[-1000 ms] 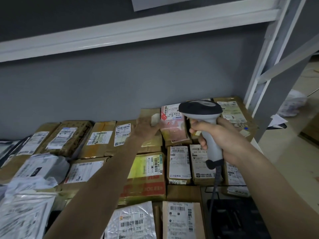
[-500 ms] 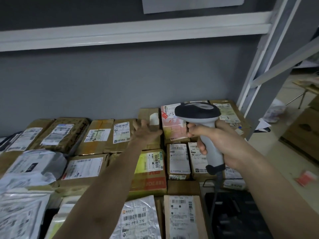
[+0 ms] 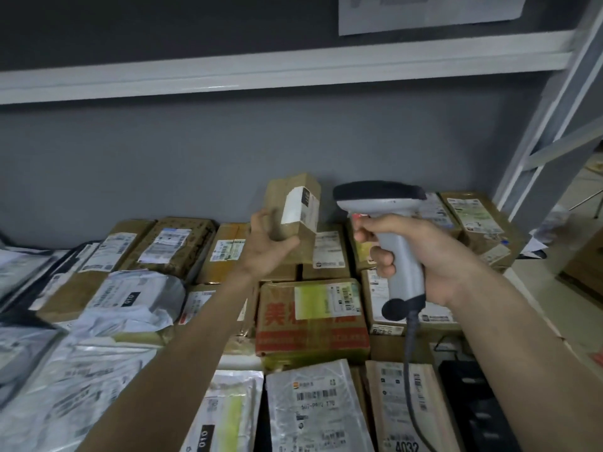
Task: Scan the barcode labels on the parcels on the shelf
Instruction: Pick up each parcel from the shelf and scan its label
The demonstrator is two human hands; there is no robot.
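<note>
Shelf [image 3: 522,282]: it carries my parcels in tight rows against the grey wall; a white shelf beam [image 3: 261,73] runs above.
Parcels [image 3: 176,243]: brown cartons and grey poly bags lie flat, touching one another, labels facing up.
Red-printed carton [image 3: 313,324]: it lies flat in the middle row, just in front of my left hand.
Lifted carton [image 3: 293,216]: a second ago it lay flat in the back row; now it stands tilted up on end, clear of its neighbours at the top.
Meaning for the task: in my judgement the lift presents this carton's label to the scanner, so the scan of this parcel is the step in hand and is not yet confirmed.
Scanner [image 3: 388,223]: its head sits just right of the lifted carton, level with it, and has moved closer to it than half a second ago.
Left hand [image 3: 264,246]: fingers and thumb curl round the lower part of the lifted carton, gripping it.
Right hand [image 3: 421,252]: it is closed round the scanner handle, with the forefinger at the trigger.
Label [image 3: 300,207]: white, wrapping over one edge of the lifted carton; no barcode is legible on it.
Hidden: the scanner window faces away from me; no beam is visible, and I cannot tell whether the trigger is pressed.
Cut off: near parcels run out of the bottom edge, and most label print is blurred.
</note>
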